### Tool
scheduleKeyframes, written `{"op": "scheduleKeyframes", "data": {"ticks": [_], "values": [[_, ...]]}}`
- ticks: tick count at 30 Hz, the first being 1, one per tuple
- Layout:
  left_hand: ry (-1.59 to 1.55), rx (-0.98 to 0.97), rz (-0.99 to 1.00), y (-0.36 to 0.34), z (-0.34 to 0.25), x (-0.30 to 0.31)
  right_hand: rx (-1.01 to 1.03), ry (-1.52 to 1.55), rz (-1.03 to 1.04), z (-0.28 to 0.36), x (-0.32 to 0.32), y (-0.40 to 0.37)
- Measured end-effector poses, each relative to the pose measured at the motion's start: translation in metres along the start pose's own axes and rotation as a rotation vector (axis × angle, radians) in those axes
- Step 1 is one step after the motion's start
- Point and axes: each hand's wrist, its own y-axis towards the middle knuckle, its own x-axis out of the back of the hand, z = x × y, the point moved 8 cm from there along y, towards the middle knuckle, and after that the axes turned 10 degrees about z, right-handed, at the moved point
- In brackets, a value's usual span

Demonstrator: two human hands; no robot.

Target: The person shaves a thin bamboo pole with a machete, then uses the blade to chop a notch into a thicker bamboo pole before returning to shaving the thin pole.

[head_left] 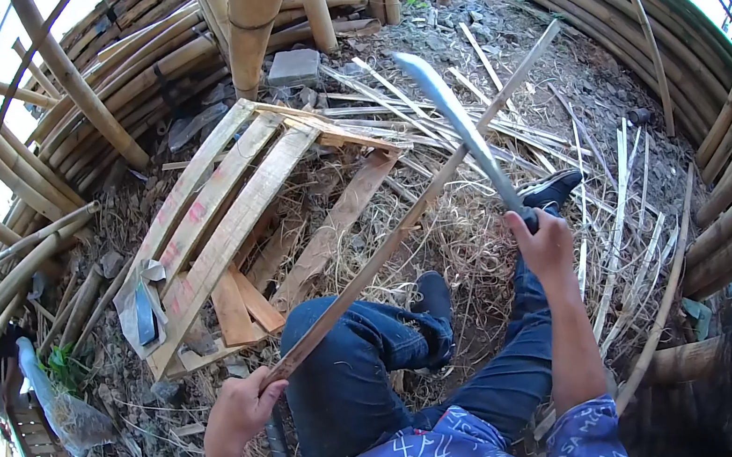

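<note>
My left hand (241,408) is wrapped round the near end of a long split bamboo strip (388,246). The strip slants up and away to the right, passing over my left knee. My right hand (544,247) grips the dark handle of a machete (453,116), its broad grey blade pointing up and forward. Blade and strip cross in this view, a little beyond the strip's middle. Below them, dry shavings (460,224) litter the ground around my shoes.
A wooden pallet (241,214) leans at the left, with a blue-and-white object (145,313) on its lower end. Several thin bamboo strips (622,200) lie ahead and to the right. A grey block (295,67) sits near an upright bamboo post (248,38). Stacked bamboo poles (599,14) border the area.
</note>
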Motion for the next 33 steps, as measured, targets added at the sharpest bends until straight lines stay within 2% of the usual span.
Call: {"op": "scheduleKeyframes", "data": {"ticks": [2, 4, 6, 8, 10, 11, 13, 15, 17, 18, 21, 23, 24, 26, 27, 29, 32, 33], "values": [[0.055, 0.002, 0.012, 0.002, -0.003, 0.000, -0.051, 0.022, -0.009, -0.016, -0.002, -0.004], [0.048, 0.007, 0.016, 0.003, -0.003, -0.003, -0.058, 0.086, 0.012, 0.000, -0.008, -0.020], [0.050, 0.014, 0.032, 0.005, -0.007, -0.009, 0.021, 0.257, 0.154, 0.025, -0.028, -0.038], [0.036, -0.030, -0.039, 0.006, -0.017, -0.010, 0.192, 0.307, 0.188, 0.068, -0.038, -0.059], [0.006, -0.026, -0.030, 0.008, -0.014, -0.015, 0.360, 0.183, 0.248, 0.103, -0.049, -0.076], [-0.032, -0.026, -0.032, 0.010, -0.011, -0.015, 0.347, 0.192, 0.241, 0.107, -0.049, -0.076], [-0.024, -0.053, -0.041, 0.011, -0.009, -0.014, 0.473, 0.065, 0.195, 0.123, -0.046, -0.072], [-0.031, -0.066, -0.056, 0.008, -0.005, -0.013, 0.363, 0.157, 0.109, 0.100, -0.045, -0.049], [-0.016, -0.082, -0.070, 0.006, -0.003, -0.009, 0.129, 0.128, 0.071, 0.061, -0.037, -0.020], [-0.024, -0.066, -0.062, 0.006, -0.002, -0.006, 0.036, 0.225, 0.129, 0.046, -0.033, -0.011], [0.042, -0.042, -0.019, 0.010, -0.002, -0.004, 0.131, 0.056, 0.049, 0.048, -0.036, -0.015], [0.027, -0.069, -0.021, 0.012, -0.002, -0.007, 0.113, 0.248, 0.146, 0.056, -0.050, -0.035], [0.017, -0.094, -0.019, 0.012, -0.004, -0.009, 0.114, 0.247, 0.154, 0.066, -0.054, -0.043], [-0.021, -0.083, -0.030, 0.012, -0.002, -0.015, 0.287, 0.352, 0.186, 0.098, -0.058, -0.058], [-0.056, -0.081, -0.041, 0.011, -0.001, -0.016, 0.277, 0.357, 0.185, 0.099, -0.056, -0.056], [-0.045, -0.091, -0.056, 0.007, -0.001, -0.015, 0.346, 0.109, 0.183, 0.109, -0.053, -0.043], [-0.011, -0.093, -0.085, -0.001, 0.005, -0.010, 0.383, 0.046, 0.036, 0.081, -0.044, -0.015], [0.023, -0.076, -0.089, -0.003, 0.008, -0.009, 0.284, 0.024, 0.029, 0.059, -0.042, 0.002]]}}
